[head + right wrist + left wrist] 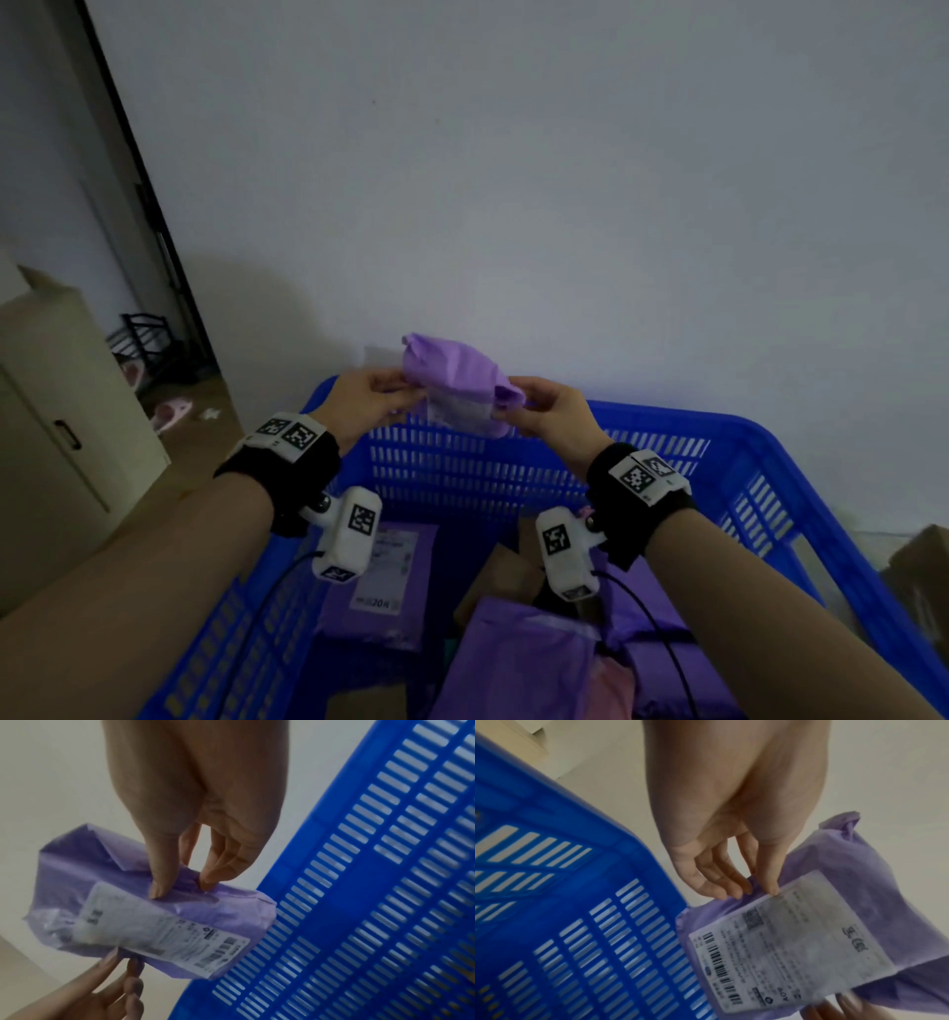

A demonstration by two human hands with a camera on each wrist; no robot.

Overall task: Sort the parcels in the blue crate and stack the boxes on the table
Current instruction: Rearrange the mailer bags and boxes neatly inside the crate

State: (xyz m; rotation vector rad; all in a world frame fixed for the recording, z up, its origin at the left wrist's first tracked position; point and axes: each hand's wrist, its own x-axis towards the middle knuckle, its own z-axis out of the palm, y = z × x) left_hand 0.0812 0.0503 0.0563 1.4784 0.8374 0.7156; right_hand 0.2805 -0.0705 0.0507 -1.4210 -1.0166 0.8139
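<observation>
Both hands hold a small purple parcel (pixel 454 383) with a white shipping label up over the far rim of the blue crate (pixel 667 419). My left hand (pixel 377 393) pinches its left edge between thumb and fingers; the left wrist view shows the parcel (pixel 847 902) and those fingertips (pixel 772 889) at the label's corner. My right hand (pixel 534 406) pinches the right end, where the right wrist view has thumb and fingers (pixel 159 890) dug into the parcel (pixel 123 878). The crate (pixel 359 902) lies below it.
Inside the crate lie several purple mailers (pixel 382 580), a brown cardboard box (pixel 506 570) and a pink one (pixel 613 688). A beige cabinet (pixel 56 411) stands at the left, a plain wall behind, and a cardboard box (pixel 922 565) right of the crate.
</observation>
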